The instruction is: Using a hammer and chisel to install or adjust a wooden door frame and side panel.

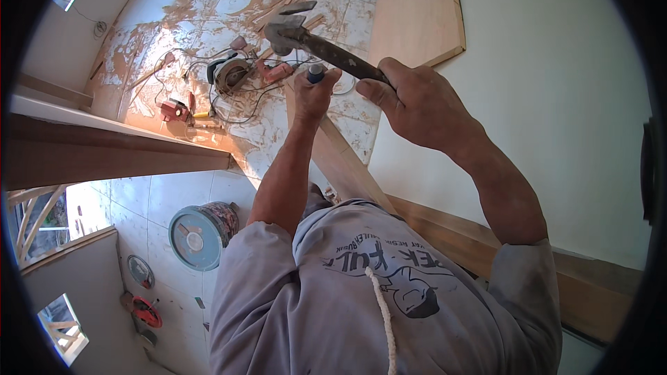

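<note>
My right hand (424,101) is wrapped round the dark handle of a claw hammer (340,57), raised with its metal head up and to the left. The hammer head hangs just above and left of my left hand (314,97). My left fist closes on a chisel (316,73); only the blue handle end with its grey cap shows, and the blade is hidden by my hand. Below the left fist a pale wooden beam (344,160) runs slanting down toward my body. The hammer and the chisel handle are apart.
Sawdust and offcuts litter the tiled floor. A circular saw (233,75), a red drill (274,71) and a red power tool (175,110) lie there among cables. A wooden panel (417,14) is at the upper right; a lidded bucket (196,237) stands lower left.
</note>
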